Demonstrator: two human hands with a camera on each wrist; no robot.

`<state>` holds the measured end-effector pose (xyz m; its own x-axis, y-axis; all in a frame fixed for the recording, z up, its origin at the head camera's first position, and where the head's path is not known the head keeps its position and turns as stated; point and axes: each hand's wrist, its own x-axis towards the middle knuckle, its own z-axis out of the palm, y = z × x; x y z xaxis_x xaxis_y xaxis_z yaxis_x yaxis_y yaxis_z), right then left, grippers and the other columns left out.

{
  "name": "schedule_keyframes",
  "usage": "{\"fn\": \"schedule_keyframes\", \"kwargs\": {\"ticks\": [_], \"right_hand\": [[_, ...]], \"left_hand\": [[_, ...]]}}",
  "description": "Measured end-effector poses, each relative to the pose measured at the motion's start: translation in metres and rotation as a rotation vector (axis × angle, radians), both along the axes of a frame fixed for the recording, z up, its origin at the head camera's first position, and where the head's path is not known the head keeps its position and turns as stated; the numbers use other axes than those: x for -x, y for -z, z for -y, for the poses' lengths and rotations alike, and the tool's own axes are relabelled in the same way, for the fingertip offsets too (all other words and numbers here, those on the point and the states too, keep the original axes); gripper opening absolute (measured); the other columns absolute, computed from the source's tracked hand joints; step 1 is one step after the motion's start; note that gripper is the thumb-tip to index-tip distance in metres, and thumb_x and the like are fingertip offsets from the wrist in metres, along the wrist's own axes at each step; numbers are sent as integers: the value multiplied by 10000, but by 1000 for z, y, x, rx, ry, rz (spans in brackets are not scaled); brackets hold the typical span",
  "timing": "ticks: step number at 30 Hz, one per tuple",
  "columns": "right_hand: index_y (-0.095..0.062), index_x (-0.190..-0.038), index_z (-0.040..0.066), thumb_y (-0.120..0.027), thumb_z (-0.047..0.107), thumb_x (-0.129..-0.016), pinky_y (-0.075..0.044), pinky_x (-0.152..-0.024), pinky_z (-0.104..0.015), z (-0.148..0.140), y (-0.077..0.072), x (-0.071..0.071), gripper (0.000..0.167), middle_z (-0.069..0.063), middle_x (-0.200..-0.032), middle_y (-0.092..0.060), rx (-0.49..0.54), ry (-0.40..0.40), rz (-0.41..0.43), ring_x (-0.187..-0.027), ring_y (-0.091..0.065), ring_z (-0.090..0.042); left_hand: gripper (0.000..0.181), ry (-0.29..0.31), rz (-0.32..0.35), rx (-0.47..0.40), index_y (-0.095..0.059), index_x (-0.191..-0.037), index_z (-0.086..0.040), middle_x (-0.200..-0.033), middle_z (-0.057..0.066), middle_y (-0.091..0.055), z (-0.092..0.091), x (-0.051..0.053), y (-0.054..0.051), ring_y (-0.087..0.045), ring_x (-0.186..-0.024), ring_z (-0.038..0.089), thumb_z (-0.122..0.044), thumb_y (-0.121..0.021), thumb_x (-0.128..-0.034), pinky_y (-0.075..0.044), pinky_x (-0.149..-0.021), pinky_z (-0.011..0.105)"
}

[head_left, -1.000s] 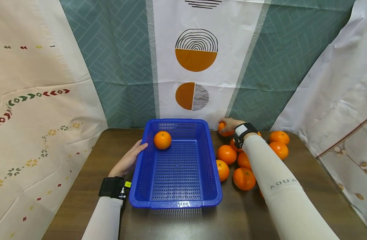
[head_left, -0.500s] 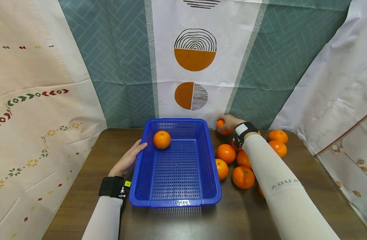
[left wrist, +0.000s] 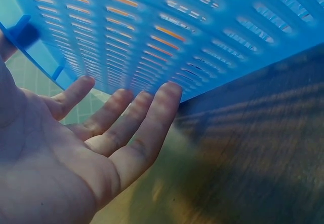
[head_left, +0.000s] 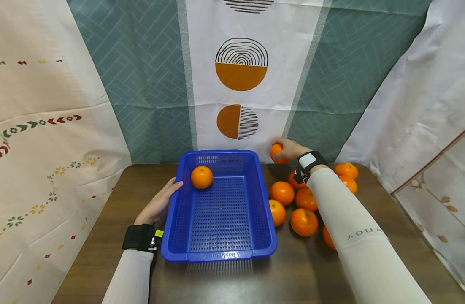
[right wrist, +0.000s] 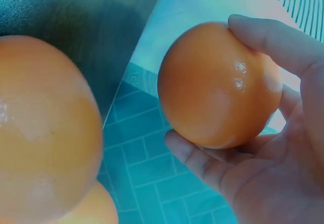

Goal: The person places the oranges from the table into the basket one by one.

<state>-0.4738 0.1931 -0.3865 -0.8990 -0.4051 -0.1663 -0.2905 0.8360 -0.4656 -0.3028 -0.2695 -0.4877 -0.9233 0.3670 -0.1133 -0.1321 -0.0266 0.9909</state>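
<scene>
A blue plastic basket (head_left: 221, 207) with slotted walls stands on the table, one orange (head_left: 201, 177) lying in its far left corner. My left hand (head_left: 158, 204) holds the basket's left side, thumb over the rim and fingers against the outer wall; the left wrist view shows those fingertips (left wrist: 169, 93) touching the slots. Beyond the basket's far right corner, my right hand (head_left: 291, 149) grips another orange (head_left: 277, 152). In the right wrist view, thumb and fingers lie around this held orange (right wrist: 217, 87), which looks raised off the table.
Several loose oranges (head_left: 304, 222) lie right of the basket, partly hidden by my right sleeve (head_left: 354, 232). Two more oranges (head_left: 346, 171) sit at the table's far right. Patterned cloth (head_left: 156, 84) hangs behind the table's back edge.
My right hand has lifted the orange upward from the table's back edge. The head view has shifted slightly. My left hand stays on the basket, and the orange inside lies as before.
</scene>
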Motion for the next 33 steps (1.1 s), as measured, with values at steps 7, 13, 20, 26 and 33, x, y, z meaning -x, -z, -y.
{"fn": "schedule_keyframes", "kwargs": {"ticks": [7, 13, 20, 26, 33], "right_hand": [[-495, -1446, -14, -722, 118, -907, -481, -950, -490, 2, -7, -1, 600, -289, -1285, -578, 74, -18, -67, -1109, -567, -413], [-513, -1425, -44, -736, 89, -901, -479, -954, -493, 11, -20, -8, 585, -285, -1283, -591, 127, -51, -125, -1102, -575, -411], [-524, -1421, -51, -748, 78, -908, -486, -955, -482, 28, -38, -15, 575, -245, -1292, -601, 180, -103, -167, -1096, -581, -382], [-522, -1435, -25, -747, 112, -926, -496, -969, -488, 49, -53, -24, 573, -220, -1322, -600, 182, -157, -199, -1122, -581, -371], [-526, -1453, 30, -749, 167, -929, -492, -995, -484, 83, -70, -37, 585, -197, -1336, -598, 178, -195, -216, -1154, -576, -362]], "left_hand": [[610, 2, 6, -16, -184, -1600, -135, -1368, 325, -529, 1, 1, 0, -716, -1000, 281, -445, -411, -1126, -613, -819, 428], [624, 5, -5, -7, -183, -1605, -140, -1362, 303, -543, 2, 2, 1, -715, -995, 261, -461, -413, -1122, -612, -827, 428], [646, -2, -19, 33, -162, -1609, -134, -1367, 294, -549, 4, 3, 3, -720, -1004, 254, -477, -408, -1120, -611, -844, 432], [637, 1, -20, 30, -156, -1610, -131, -1390, 316, -527, 2, 3, 3, -712, -1018, 257, -464, -399, -1124, -607, -851, 433], [627, 2, -10, 23, -161, -1605, -132, -1421, 321, -506, 1, 1, 2, -700, -1044, 261, -464, -393, -1126, -600, -866, 423]]}}
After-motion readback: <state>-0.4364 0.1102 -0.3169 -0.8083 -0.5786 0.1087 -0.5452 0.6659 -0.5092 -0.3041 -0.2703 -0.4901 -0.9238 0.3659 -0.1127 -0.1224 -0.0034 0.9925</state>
